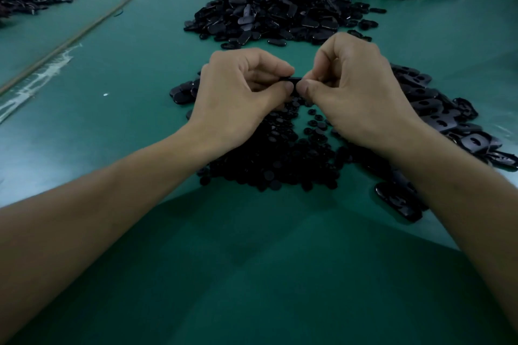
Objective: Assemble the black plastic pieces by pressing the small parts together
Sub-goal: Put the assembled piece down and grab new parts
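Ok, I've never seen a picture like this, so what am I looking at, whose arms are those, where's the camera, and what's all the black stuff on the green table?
No machine here: it is one picture from a camera worn on a person's head, looking forward and down, so the two bare arms coming in from the bottom are the wearer's own. The left hand and right hand meet in the middle, and their fingertips pinch one small black plastic piece between them; most of it is hidden in the grip. Under the hands, on the green table, lies a pile of small round black parts. To the right is a heap of flat black plates with holes. Farther back sits a bigger heap of oval black pieces.
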Tool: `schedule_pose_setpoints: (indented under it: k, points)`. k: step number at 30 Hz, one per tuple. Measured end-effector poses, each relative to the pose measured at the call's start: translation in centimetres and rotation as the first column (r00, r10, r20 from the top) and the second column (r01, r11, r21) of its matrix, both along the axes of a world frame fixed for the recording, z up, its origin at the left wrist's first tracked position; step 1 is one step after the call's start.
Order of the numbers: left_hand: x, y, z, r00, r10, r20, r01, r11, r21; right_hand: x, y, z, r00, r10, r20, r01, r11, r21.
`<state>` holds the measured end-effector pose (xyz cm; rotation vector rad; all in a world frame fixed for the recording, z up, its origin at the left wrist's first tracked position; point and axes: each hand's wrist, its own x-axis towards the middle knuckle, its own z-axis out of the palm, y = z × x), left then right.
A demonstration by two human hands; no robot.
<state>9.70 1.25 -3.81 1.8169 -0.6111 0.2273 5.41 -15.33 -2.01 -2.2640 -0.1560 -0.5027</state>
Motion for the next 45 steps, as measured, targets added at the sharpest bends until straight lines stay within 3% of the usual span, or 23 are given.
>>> schedule_pose_setpoints:
  k: [7,11,17,25,32,39,45]
  points:
    - [-0.6,-0.1,0.0,0.991,0.040,0.127,-0.054,0.993,0.108,-0.1,0.3,-0.3,0.997,-0.071,0.018,0.071,0.997,0.009]
    - [-0.6,0.0,0.0,0.976,0.087,0.201,-0.116,0.984,0.137,-0.1,0.3,-0.3,0.998,-0.070,0.004,0.069,0.994,0.086]
    - [-0.4,0.0,-0.4,0.970,0.094,0.222,-0.129,0.981,0.146,-0.2,0.5,-0.2,0.998,-0.010,0.058,0.008,0.999,0.045]
    - [0.0,0.1,-0.4,0.993,0.013,0.117,-0.025,0.995,0.098,0.1,0.2,-0.6,0.996,0.018,0.087,-0.014,0.999,-0.045]
    - [0.4,0.3,-0.3,0.991,-0.111,-0.080,0.108,0.993,-0.038,0.8,-1.3,-0.6,0.992,0.117,-0.050,-0.113,0.990,0.081]
    - [0.7,0.4,-0.1,0.966,-0.123,-0.225,0.088,0.983,-0.159,0.9,-1.6,-0.8,0.992,0.115,-0.054,-0.106,0.985,0.135]
    - [0.6,0.3,-0.1,0.966,-0.127,-0.227,0.098,0.986,-0.136,0.7,-1.3,-0.7,0.995,0.077,-0.066,-0.072,0.995,0.067]
